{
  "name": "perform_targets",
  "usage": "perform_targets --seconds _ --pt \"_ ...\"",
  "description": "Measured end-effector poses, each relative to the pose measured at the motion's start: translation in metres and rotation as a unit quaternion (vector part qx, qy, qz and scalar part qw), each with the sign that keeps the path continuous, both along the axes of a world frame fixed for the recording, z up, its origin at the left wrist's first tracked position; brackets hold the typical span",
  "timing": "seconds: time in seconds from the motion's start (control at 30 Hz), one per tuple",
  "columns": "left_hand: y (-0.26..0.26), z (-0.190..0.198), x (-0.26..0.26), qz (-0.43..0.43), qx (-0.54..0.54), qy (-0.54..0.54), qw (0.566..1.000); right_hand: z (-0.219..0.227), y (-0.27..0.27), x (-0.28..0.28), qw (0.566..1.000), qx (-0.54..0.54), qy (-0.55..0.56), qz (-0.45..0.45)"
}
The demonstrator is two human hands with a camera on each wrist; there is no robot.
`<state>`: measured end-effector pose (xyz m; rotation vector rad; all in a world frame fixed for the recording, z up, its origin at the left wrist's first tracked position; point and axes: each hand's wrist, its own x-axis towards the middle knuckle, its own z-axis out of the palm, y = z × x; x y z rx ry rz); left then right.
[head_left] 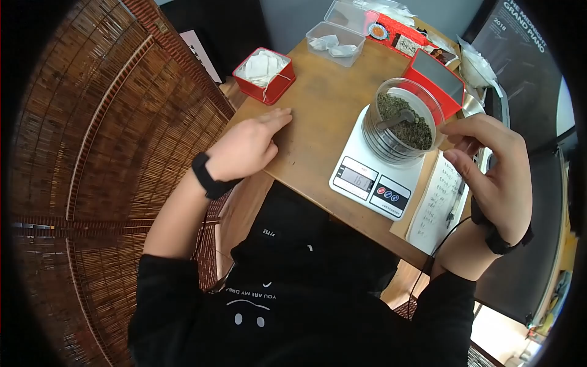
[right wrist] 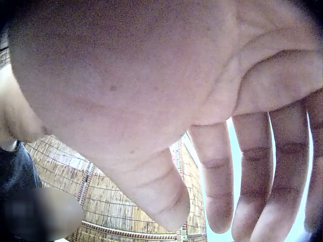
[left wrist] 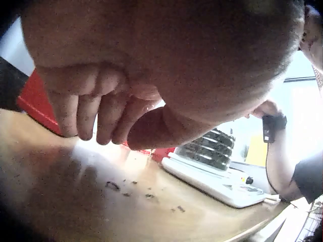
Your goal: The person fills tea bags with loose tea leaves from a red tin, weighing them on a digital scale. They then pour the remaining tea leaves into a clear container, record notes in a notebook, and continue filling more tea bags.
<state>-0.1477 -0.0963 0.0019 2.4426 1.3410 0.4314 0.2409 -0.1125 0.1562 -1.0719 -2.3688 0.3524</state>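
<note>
- Two hands are showing in the head view: the left hand [head_left: 244,145] is reaching over the wooden table [head_left: 315,113] left of centre, fingers loosely extended, holding nothing; whether it is touching the wood cannot be told.
- At the right, the right hand [head_left: 500,171] is hanging half open, thumb and forefinger parted, gripping nothing; its forefinger is pointing at the clear tub [head_left: 374,145], contact unclear.
- Right of centre, that tub is sitting on a white scale [head_left: 353,145] and holding dried leaves [head_left: 419,133], with a dark scoop [head_left: 396,119] lying in them.
- At upper centre-left, a red tin [head_left: 278,92] is holding white pouches [head_left: 262,66].
- Lower right, a written sheet [head_left: 431,211] is lying beside the scale.
- Dark crumbs [left wrist: 150,195] are dotting the wood, lower centre of the left wrist view.
</note>
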Motion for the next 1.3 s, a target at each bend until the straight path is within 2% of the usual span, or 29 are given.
perform_targets --seconds 0.03,0.1,0.23,0.33,0.4,0.43,0.5,0.53,0.57,0.63,0.7,0.77,0.83,0.87,0.9,0.97,1.0,1.03,1.1,1.13,1.2,1.23,1.3 --pt "0.003 -0.007 -0.001 -0.013 0.031 -0.007 0.999 0.000 -0.001 0.001 1.000 0.002 -0.002 -0.003" --pt "-0.001 -0.013 0.002 -0.014 0.001 0.009 1.000 0.001 -0.003 0.001 1.000 -0.003 0.004 -0.009" --pt "-0.035 -0.014 0.008 -0.052 0.012 0.039 0.998 0.003 -0.004 0.001 1.000 -0.006 -0.002 -0.012" --pt "-0.056 -0.010 0.006 -0.049 -0.008 0.036 0.998 0.000 -0.001 -0.001 1.000 0.001 -0.010 0.001" --pt "-0.061 -0.010 0.001 -0.018 -0.050 -0.060 0.997 0.001 -0.003 0.000 1.000 -0.007 -0.015 0.002" --pt "-0.061 -0.012 -0.004 -0.017 -0.049 -0.060 0.997 0.001 -0.004 -0.001 1.000 -0.012 -0.018 0.002" --pt "-0.062 -0.024 -0.017 0.075 0.015 -0.197 0.977 0.005 -0.009 -0.005 1.000 -0.010 -0.018 0.003" --pt "-0.063 -0.033 -0.024 0.118 0.020 -0.236 0.964 0.006 -0.012 -0.008 1.000 -0.001 -0.014 0.002" --pt "-0.063 -0.043 -0.027 0.115 0.018 -0.237 0.964 0.007 -0.017 -0.014 1.000 -0.001 -0.015 -0.001" --pt "-0.060 -0.052 -0.027 0.196 0.010 -0.452 0.870 0.005 -0.024 -0.029 1.000 0.000 -0.004 0.027" --pt "-0.061 -0.050 -0.034 0.196 0.004 -0.419 0.886 -0.005 -0.028 -0.046 0.998 -0.014 -0.016 0.053" --pt "-0.057 -0.047 -0.026 0.159 0.033 -0.276 0.947 -0.017 -0.032 -0.069 0.998 -0.006 -0.026 0.065" --pt "-0.047 -0.047 -0.015 0.091 0.066 -0.152 0.982 -0.037 -0.043 -0.083 0.989 -0.082 -0.023 0.125" --pt "-0.042 -0.046 -0.009 0.067 0.069 -0.125 0.987 -0.052 -0.051 -0.087 0.973 -0.163 0.010 0.161" --pt "-0.039 -0.045 -0.004 0.042 0.069 -0.100 0.992 -0.065 -0.059 -0.091 0.949 -0.244 0.043 0.195" --pt "-0.030 -0.046 0.001 0.015 0.062 -0.080 0.995 -0.094 -0.075 -0.097 0.884 -0.418 0.065 0.198" --pt "-0.027 -0.046 0.001 -0.003 0.059 -0.059 0.997 -0.129 -0.093 -0.099 0.779 -0.585 0.193 0.116" --pt "-0.024 -0.048 0.001 -0.010 0.058 -0.062 0.996 -0.164 -0.098 -0.097 0.658 -0.688 0.296 0.080" --pt "-0.018 -0.052 0.001 -0.033 0.066 -0.066 0.995 -0.232 -0.112 -0.100 0.527 -0.734 0.423 0.071" --pt "-0.017 -0.053 0.001 -0.037 0.065 -0.070 0.995 -0.253 -0.113 -0.106 0.528 -0.733 0.424 0.066" --pt "-0.016 -0.052 0.001 -0.051 0.085 -0.064 0.993 -0.284 -0.111 -0.128 0.419 -0.725 0.546 0.038" --pt "-0.018 -0.053 0.001 -0.054 0.085 -0.065 0.993 -0.295 -0.107 -0.137 0.419 -0.723 0.547 0.036" --pt "-0.025 -0.055 0.002 -0.091 0.105 -0.066 0.988 -0.308 -0.097 -0.154 0.401 -0.683 0.603 0.097"
